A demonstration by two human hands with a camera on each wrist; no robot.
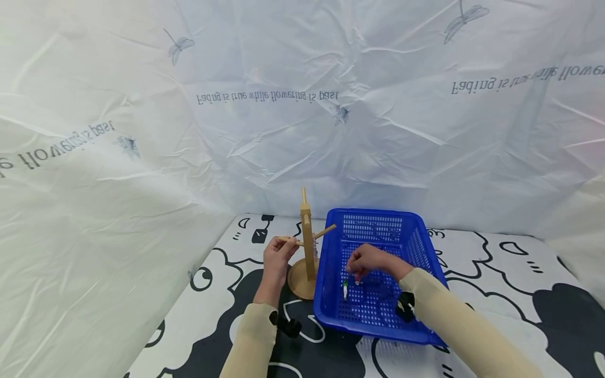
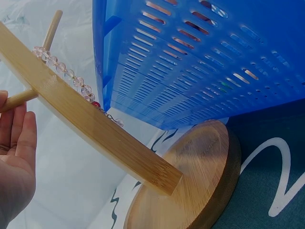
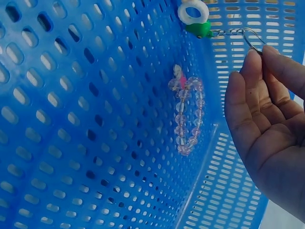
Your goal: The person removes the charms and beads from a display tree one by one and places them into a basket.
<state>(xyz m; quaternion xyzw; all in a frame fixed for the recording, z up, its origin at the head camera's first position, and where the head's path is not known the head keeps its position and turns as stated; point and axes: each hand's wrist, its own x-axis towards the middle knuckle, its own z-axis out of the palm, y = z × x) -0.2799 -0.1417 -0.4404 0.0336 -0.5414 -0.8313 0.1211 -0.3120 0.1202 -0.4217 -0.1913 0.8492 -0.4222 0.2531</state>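
My left hand [image 1: 280, 253] pinches a short peg [image 2: 19, 100] of a wooden jewelry stand [image 1: 309, 247], which has a tilted-looking post in the left wrist view and a round base [image 2: 190, 176]. A clear pink bead bracelet [image 2: 69, 74] hangs from another peg on the stand's right side. Over the blue basket [image 1: 378, 331], my right hand [image 1: 368, 260] pinches the metal ring of a keychain [image 3: 198, 29] between thumb and fingertip. A chain joins that ring to a green bead and a white ring. A second bead bracelet [image 3: 180, 119] with a pink piece lies in the basket.
The blue basket stands right beside the stand, its perforated walls rising around my right hand. Both rest on a black-and-white cartoon-print tablecloth [image 1: 227, 310]. White printed sheeting [image 1: 283, 147] encloses the back and left side.
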